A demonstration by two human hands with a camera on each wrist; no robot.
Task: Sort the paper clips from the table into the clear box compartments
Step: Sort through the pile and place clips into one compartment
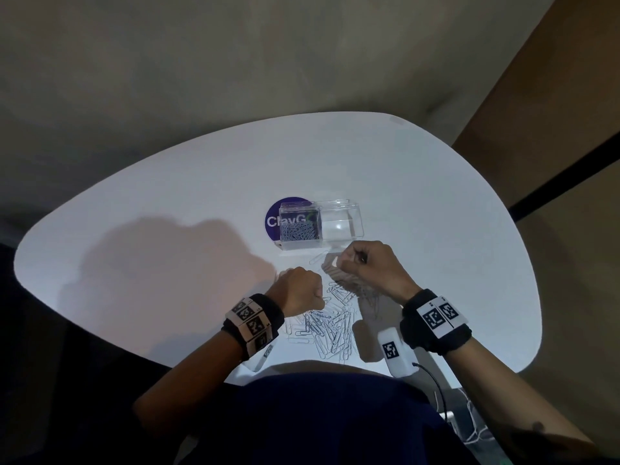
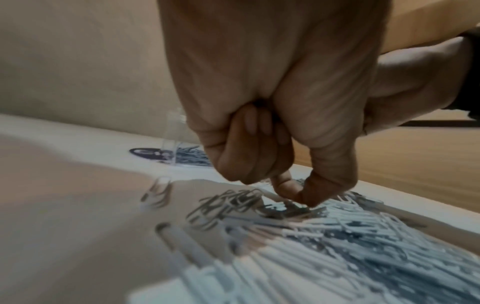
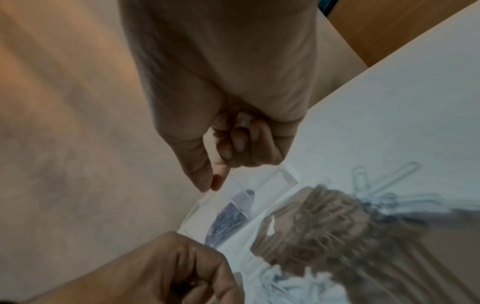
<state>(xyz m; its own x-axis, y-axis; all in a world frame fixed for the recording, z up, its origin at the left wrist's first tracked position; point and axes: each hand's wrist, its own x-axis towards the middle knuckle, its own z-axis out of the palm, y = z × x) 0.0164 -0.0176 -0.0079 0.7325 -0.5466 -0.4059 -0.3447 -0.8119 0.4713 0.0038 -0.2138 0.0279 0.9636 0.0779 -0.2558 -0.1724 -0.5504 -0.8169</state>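
Beside the clear plastic two-compartment box (image 1: pixel 321 226), whatever is pinched in the curled right hand (image 1: pixel 365 268) cannot be made out. Below the box, the heap of silver wire paper clips (image 1: pixel 330 325) is spread on the white rounded table (image 1: pixel 167 196), and the left hand (image 1: pixel 299 292), fingers curled, is pinched onto clips at the heap's edge. More clips are held in the box's left compartment. Grey carpet is seen beyond.
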